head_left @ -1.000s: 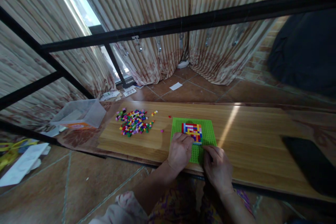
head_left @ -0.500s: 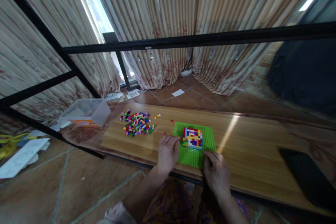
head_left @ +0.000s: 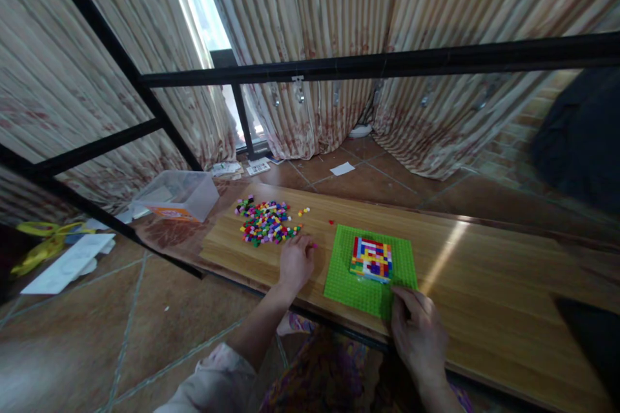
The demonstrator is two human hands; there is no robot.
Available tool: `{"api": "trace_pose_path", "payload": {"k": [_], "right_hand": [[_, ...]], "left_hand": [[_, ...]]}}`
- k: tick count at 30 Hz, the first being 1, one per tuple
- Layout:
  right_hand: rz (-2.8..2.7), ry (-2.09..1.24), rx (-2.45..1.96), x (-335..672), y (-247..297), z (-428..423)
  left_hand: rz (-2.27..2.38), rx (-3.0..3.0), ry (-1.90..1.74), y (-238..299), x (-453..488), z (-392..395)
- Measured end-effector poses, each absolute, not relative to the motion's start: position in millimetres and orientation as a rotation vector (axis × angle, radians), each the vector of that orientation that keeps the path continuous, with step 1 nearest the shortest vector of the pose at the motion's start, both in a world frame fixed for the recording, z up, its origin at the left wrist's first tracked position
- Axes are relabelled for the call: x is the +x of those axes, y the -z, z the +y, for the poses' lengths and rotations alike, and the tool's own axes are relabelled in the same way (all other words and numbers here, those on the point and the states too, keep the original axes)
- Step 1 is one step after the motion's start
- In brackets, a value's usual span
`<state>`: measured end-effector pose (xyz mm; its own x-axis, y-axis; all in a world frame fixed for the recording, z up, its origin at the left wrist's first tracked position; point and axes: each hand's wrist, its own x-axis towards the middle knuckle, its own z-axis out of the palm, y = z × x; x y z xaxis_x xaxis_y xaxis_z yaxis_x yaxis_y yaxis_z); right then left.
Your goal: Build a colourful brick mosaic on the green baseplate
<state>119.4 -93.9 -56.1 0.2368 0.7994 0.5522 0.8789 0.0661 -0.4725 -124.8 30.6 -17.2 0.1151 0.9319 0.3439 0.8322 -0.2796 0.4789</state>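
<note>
A square block of stacked toy bricks (head_left: 372,258) in mixed colours stands on a green studded baseplate (head_left: 339,277). My right hand (head_left: 420,329) is closed at the plate's near right corner, thumb and index finger against its edge. To the left of the plate, my left hand (head_left: 296,264) rests low over the board, its fingers drawn together beside the loose brick pile (head_left: 266,222). What those fingers hold, if anything, is hidden. One pink brick (head_left: 314,246) shows right at their tips.
A wooden board (head_left: 494,284) carries everything, with a lone red brick (head_left: 331,222) behind the plate. A clear plastic box (head_left: 186,197) stands at the left end. Black metal rails (head_left: 339,68) run behind, and a dark flat object (head_left: 586,329) lies at right.
My left hand has left the baseplate's left edge and moved left to the brick pile. My right hand stays at the plate's near right corner. The camera view has turned left.
</note>
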Motion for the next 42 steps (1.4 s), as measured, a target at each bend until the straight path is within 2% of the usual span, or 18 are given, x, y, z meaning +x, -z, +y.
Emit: {"api": "trace_pose_path", "payload": {"k": [9, 18, 24, 42], "right_hand": [[-1.550, 0.144, -1.736, 117.7, 54.8, -93.4], [-1.551, 0.133, -1.747, 116.4, 53.2, -94.9], [-1.569, 0.096, -1.754, 116.4, 52.5, -94.4], [-1.565, 0.081, -1.722, 115.2, 49.8, -93.5]], "left_hand": [[1.673, 2.348, -0.768, 4.3, -117.6, 34.5], [1.412, 2.210, -0.987, -18.6, -70.5, 1.9], [1.261, 2.307, -0.990, -16.3, -43.9, -5.8], [1.390, 2.253, -1.060, -7.9, -31.3, -2.2]]}}
